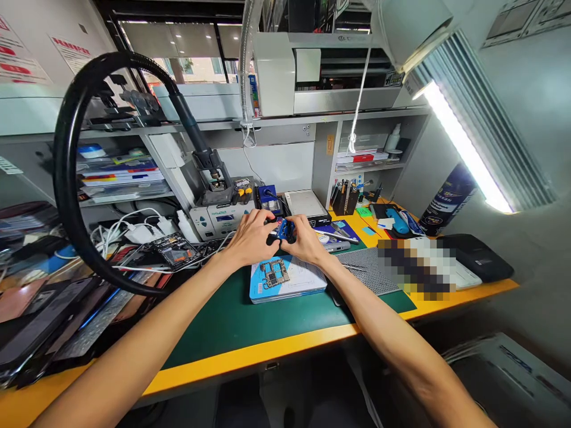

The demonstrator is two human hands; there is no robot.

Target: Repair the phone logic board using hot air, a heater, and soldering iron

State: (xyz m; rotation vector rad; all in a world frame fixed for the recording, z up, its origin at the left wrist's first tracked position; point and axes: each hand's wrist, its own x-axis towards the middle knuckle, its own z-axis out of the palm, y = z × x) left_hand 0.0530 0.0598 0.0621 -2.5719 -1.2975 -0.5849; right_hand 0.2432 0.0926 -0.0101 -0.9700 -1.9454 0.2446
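Both my hands meet over the far middle of the green mat (232, 321). My left hand (250, 236) and my right hand (303, 239) are closed together on a small blue and black holder (282, 230), each gripping one side of it. Just below them a circuit board (274, 273) lies on a white and blue pad (289, 284). What sits inside the holder is too small to make out.
A thick black flexible hose (66, 172) loops at the left, over phone parts and cables. A soldering station (223, 217) stands behind my hands. A tool cup (345, 199), a dark spray can (448, 199) and a black case (479, 257) sit right. The yellow bench edge (267, 351) runs in front.
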